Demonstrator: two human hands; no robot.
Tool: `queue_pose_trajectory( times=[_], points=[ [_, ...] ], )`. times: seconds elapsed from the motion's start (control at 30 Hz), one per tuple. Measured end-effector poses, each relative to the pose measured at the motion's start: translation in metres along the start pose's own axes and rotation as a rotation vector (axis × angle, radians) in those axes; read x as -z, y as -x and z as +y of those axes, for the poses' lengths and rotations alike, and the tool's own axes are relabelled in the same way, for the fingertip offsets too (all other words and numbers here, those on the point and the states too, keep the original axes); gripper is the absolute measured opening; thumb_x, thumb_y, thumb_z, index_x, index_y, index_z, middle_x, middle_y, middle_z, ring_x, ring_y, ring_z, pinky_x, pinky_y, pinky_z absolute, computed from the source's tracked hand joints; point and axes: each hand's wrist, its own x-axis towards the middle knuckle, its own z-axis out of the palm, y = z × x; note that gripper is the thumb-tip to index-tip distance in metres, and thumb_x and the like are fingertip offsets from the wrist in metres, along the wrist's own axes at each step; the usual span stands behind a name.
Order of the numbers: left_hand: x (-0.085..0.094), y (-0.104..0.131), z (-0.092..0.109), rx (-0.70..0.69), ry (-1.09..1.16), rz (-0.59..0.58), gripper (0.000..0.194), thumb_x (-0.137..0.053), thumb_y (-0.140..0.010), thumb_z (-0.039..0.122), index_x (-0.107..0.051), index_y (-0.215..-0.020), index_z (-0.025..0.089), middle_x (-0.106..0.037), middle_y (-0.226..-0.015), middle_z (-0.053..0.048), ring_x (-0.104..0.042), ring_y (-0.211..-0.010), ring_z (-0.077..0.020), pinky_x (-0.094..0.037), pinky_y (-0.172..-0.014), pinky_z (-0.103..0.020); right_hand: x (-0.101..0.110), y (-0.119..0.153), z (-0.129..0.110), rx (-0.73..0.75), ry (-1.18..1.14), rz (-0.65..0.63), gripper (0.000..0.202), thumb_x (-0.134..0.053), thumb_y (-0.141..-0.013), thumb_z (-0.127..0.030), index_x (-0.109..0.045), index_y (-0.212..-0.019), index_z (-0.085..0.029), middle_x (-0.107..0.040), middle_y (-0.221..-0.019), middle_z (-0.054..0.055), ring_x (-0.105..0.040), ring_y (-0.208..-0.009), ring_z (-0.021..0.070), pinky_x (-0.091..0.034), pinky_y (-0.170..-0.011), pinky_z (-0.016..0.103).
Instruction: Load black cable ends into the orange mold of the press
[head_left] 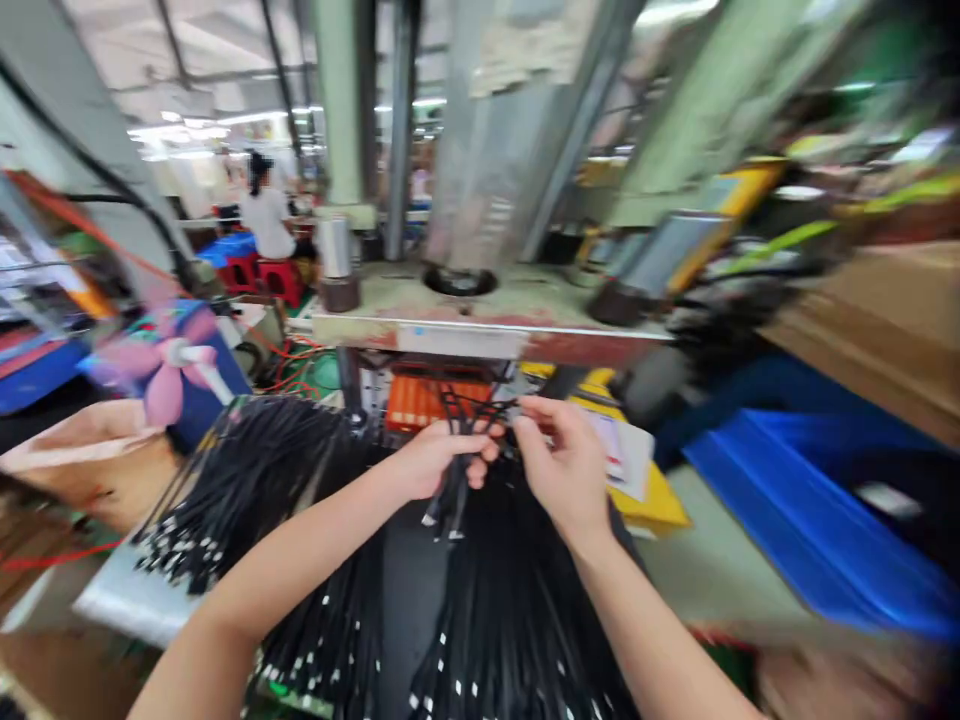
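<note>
Closed around a few black cords (452, 495) is my left hand (442, 455), near the middle of the head view. Pale tips show where these cords hang below the fingers. To its right, my right hand (562, 455) pinches the upper part of a black cord, with thumb and forefinger together. A large bundle of black cords with pale ends (525, 600) hangs below my right hand. Another bundle of black cords (255, 460) lies at the left, beyond my left forearm. What exactly the cords are made of is blurred.
A press with a pale green frame and a thick plate (487, 335) stands right ahead of my hands. A pink fan (176, 355) is at the left, a blue bin (795, 520) at the right. Farther back, a person (266, 215) sits on a red stool.
</note>
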Motion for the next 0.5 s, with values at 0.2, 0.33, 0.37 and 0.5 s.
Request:
queue_pose_trajectory(
  times=[0.2,0.33,0.37,0.5],
  points=[
    [-0.016,0.024,-0.019,0.213,-0.243,-0.146,0.049,-0.078,-0.075,0.053,-0.050,-0.091,0.016,-0.048,-0.062,0.007,-0.028,-0.042,-0.0020,-0.024,-0.041,-0.016,0.029,0.033,-0.002,-0.059,0.067,-0.235,0.019,-0.052,-0.090,-0.028,-0.069,-0.088,-0.019,-0.064,-0.083,0.005,-0.061,-0.071,0.0169,-0.049,-0.065,0.028],
    [-0.032,0.043,-0.025,0.378,-0.377,-0.078,0.054,-0.072,-0.077,0.062,-0.055,-0.099,0.016,-0.029,-0.056,0.011,-0.015,-0.044,-0.0028,-0.008,-0.041,-0.017,0.069,0.048,0.020,-0.231,0.281,0.118,0.030,-0.044,-0.093,-0.036,-0.067,-0.086,-0.017,-0.065,-0.076,0.006,-0.060,-0.071,0.0195,-0.047,-0.071,0.031],
    [-0.034,0.053,-0.024,0.401,-0.394,-0.060,0.054,-0.072,-0.077,0.063,-0.056,-0.099,0.016,-0.029,-0.057,0.011,-0.015,-0.045,-0.0031,-0.008,-0.041,-0.018,0.087,0.057,0.032,-0.309,0.327,0.213,0.034,-0.043,-0.092,-0.039,-0.067,-0.087,-0.016,-0.065,-0.073,0.006,-0.060,-0.070,0.0203,-0.047,-0.069,0.031],
    [-0.015,0.110,0.001,0.305,-0.460,0.085,0.051,-0.071,-0.076,0.063,-0.060,-0.101,0.020,-0.031,-0.055,0.008,-0.020,-0.043,-0.0046,-0.015,-0.042,-0.021,0.177,0.130,0.084,-0.608,0.380,0.255,0.042,-0.048,-0.081,-0.050,-0.068,-0.080,-0.014,-0.064,-0.067,0.006,-0.058,-0.064,0.0216,-0.045,-0.061,0.031]
  ],
)
